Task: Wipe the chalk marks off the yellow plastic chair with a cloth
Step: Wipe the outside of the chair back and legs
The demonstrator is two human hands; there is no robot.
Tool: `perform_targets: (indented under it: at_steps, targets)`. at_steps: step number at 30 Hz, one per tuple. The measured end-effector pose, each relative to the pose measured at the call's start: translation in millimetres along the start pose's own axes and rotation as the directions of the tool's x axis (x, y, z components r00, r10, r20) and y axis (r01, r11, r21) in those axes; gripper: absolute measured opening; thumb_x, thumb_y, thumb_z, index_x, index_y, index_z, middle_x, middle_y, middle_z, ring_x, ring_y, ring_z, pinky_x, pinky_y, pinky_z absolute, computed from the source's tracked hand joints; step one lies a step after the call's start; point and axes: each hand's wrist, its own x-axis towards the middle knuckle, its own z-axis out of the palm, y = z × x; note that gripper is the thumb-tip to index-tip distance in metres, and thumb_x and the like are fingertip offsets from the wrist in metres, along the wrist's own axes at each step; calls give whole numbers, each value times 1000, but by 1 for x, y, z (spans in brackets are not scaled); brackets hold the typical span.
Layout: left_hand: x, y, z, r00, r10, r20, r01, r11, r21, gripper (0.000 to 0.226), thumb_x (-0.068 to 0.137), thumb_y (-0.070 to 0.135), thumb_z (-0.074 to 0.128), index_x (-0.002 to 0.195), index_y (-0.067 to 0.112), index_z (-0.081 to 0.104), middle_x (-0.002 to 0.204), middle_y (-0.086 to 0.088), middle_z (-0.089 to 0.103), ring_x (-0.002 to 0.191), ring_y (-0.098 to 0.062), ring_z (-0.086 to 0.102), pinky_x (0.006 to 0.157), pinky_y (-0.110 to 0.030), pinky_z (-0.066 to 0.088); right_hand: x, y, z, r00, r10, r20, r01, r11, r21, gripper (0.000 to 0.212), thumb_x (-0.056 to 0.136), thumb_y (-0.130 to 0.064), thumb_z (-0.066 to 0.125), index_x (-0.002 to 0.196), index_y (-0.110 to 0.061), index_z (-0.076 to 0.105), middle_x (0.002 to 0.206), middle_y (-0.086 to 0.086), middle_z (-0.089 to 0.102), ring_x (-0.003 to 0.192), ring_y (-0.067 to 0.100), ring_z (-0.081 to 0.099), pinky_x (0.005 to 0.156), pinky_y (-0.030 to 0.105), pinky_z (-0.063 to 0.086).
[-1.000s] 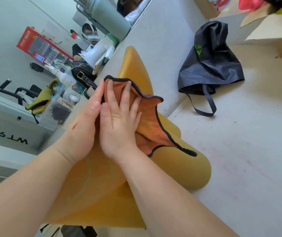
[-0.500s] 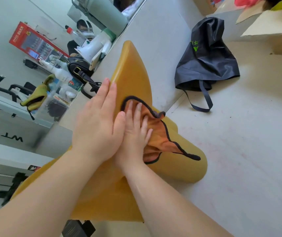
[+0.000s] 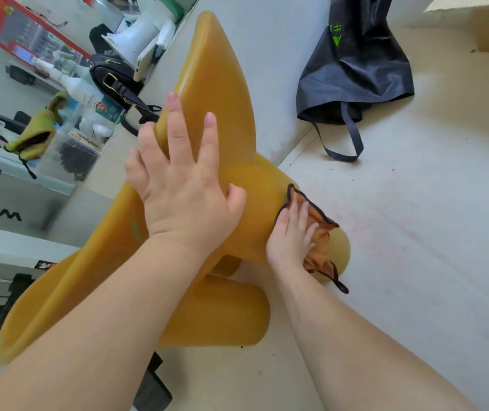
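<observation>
two hands: right hand (image 3: 290,235), fingers flat, presses cloth (image 3: 317,229) on yellow chair (image 3: 219,84) leg, nearer; left hand (image 3: 184,185) spread, braces backrest.

Left hand (image 3: 182,188) steadies yellow chair (image 3: 219,84); right hand (image 3: 292,235) presses cloth (image 3: 320,229), apparently flat.

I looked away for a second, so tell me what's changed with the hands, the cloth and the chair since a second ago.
The right hand slid the orange cloth down off the backrest onto a lower leg of the yellow chair. The left hand left the cloth and now braces the backrest, fingers spread. The black bag stays on the floor.
</observation>
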Motion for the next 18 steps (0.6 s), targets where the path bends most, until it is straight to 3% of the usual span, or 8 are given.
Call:
perform_targets:
  at_steps: [4,7,9,12,15,16,18]
  targets:
    - [-3,-1,2,999,35,-1,-35,999,7,75,77,54,51,147,28,45,168,-15,-1,148,-50,12,116,-63,14,-38,-57,25,889,-453,-67,447,891,-80,53,105,-50,23,155,-59,8,169,-23,4,158,22,0,121,57,-9]
    - [-11,0,9,992,126,-17,-125,992,27,65,81,52,51,142,28,53,168,-16,-4,151,-47,-5,117,-70,-1,-28,-49,22,817,-576,-21,566,808,-161,57,104,-49,27,157,-56,7,170,-19,7,157,22,7,122,56,-3]
    - [-15,4,15,973,230,1,-230,971,68,64,82,48,52,141,24,55,168,-16,-1,153,-42,-8,115,-71,-7,-7,-20,10,855,-517,-41,506,849,-150,55,103,-54,18,158,-50,16,170,-14,14,156,21,10,123,54,1]
    - [-17,12,25,920,382,91,-391,911,131,64,85,48,49,142,18,54,168,-12,11,154,-37,-7,115,-68,-13,30,32,-9,994,-111,-22,109,990,-90,53,106,-55,11,158,-51,13,171,-12,7,158,23,1,126,51,-1]
    - [-14,22,34,847,490,207,-525,831,181,69,87,53,40,144,17,51,165,-13,22,155,-34,-1,117,-67,-12,48,62,-22,966,244,80,-241,970,-40,53,107,-50,5,160,-46,2,171,-9,-10,157,34,-10,124,58,-6]
    - [-12,25,37,825,515,232,-557,808,190,70,87,53,38,145,15,51,164,-13,26,155,-33,2,118,-66,-10,47,62,-23,962,263,80,-261,965,-32,53,107,-51,4,160,-47,0,171,-10,-11,157,35,-11,123,60,-6]
    - [-6,29,41,814,526,246,-570,806,159,70,86,51,39,142,12,54,159,-15,35,154,-34,12,119,-65,-3,36,45,-18,987,145,64,-146,989,17,52,106,-55,3,159,-51,4,171,-15,-8,157,29,-13,123,59,-10]
